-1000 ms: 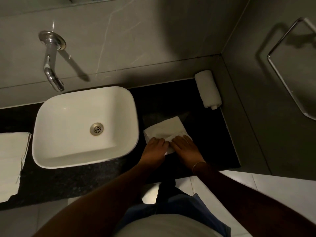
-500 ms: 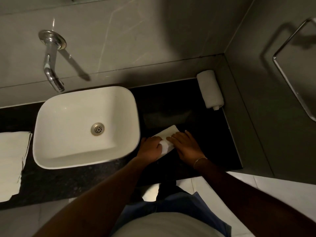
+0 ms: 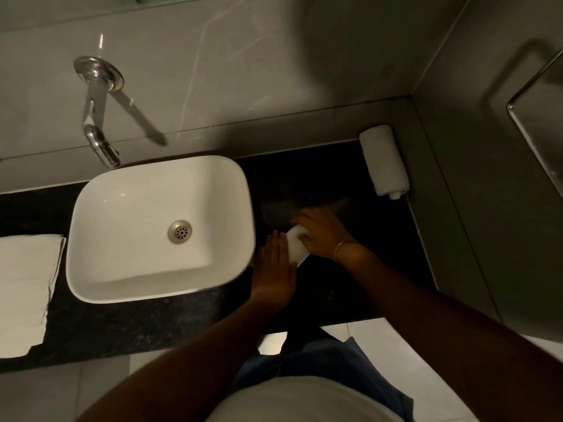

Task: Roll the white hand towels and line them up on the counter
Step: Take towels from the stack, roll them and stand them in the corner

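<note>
Dim bathroom light falls on a dark speckled stone surface (image 3: pixel 146 324) set against pale grey wall tiles. Nearest the viewer, two bare forearms reach forward over a blue garment and a pale floor. The left hand (image 3: pixel 275 263) lies flat with fingers straight and together, its side pressed against the near end of a small white hand towel (image 3: pixel 297 246) that is mostly rolled up. The right hand (image 3: pixel 323 231), a thin bracelet (image 3: pixel 341 248) at its wrist, curves over the top of that towel from the 2 o'clock side, covering most of it; how tightly it closes I cannot tell. The towel rests on the surface just right of a white basin (image 3: pixel 161 226). At 9 o'clock a stack of flat white towels (image 3: pixel 26 287) lies left of the basin. Farther off, at 1 o'clock, a finished rolled towel (image 3: pixel 384 159) sits in the back corner by the side wall. A chrome tap (image 3: pixel 97 117) juts from the wall above the basin.
</note>
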